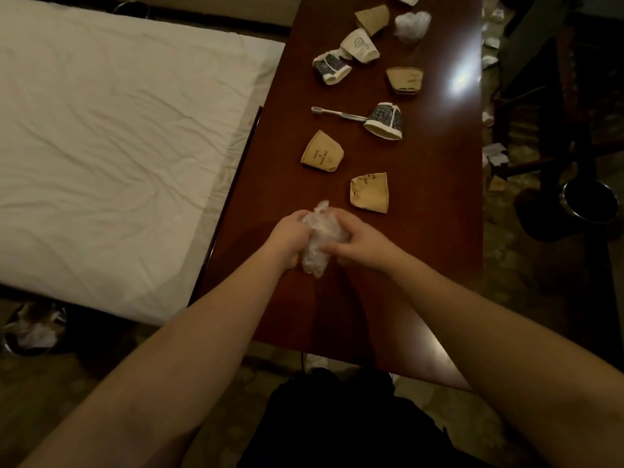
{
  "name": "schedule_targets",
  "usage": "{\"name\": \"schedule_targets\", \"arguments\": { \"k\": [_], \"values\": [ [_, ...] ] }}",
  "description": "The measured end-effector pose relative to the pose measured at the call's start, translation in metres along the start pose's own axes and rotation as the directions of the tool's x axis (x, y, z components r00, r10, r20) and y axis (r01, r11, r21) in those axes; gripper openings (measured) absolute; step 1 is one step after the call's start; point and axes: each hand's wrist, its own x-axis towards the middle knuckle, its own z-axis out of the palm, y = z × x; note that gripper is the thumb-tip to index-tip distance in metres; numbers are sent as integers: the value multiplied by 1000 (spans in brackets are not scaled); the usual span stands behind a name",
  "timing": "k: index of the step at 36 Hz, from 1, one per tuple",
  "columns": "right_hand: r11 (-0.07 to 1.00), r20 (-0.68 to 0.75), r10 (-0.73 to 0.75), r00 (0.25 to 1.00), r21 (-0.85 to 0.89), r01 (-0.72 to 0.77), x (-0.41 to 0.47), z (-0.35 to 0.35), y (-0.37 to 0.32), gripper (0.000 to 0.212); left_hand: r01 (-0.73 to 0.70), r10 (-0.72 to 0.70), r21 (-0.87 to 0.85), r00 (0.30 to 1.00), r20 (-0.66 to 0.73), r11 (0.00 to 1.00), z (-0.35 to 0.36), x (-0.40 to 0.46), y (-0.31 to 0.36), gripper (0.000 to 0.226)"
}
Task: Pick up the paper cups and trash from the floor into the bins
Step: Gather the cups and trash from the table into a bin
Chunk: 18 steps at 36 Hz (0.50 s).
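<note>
Both hands, left hand point(285, 236) and right hand point(358, 243), are clenched around a crumpled clear plastic wad point(319, 239), held at lower centre above the red-brown table point(439, 214). Crushed paper cups point(369, 195) and a toothbrush point(337, 113) are scattered up the tabletop; a dark bin point(587, 206) is seen at right.
</note>
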Motion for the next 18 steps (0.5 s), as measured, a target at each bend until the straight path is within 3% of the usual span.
{"name": "schedule_targets", "arguments": {
  "k": [4,6,9,14,16,18],
  "values": [
    [1000,18,-5,1000,8,5,-8,17,-2,73,56,-87,-281,992,-96,958,8,-6,6,42],
    [999,-94,3,996,36,0,-8,21,-1,58,99,-121,-440,992,-22,892,14,-12,7,49],
    [997,-225,79,971,43,-71,-7,13,-3,41,146,-81,-619,988,132,771,18,-22,8,38],
    [996,-276,93,957,29,-89,-6,-1,-6,40,52,-23,-366,996,84,929,27,-22,3,43],
    [995,-233,90,968,57,-78,-6,0,-9,44,71,-42,-356,995,89,932,29,-20,-1,61],
    [997,-238,60,970,65,-45,-6,1,-12,44,78,-30,-400,992,126,913,30,-16,-7,65]
  ]
}}
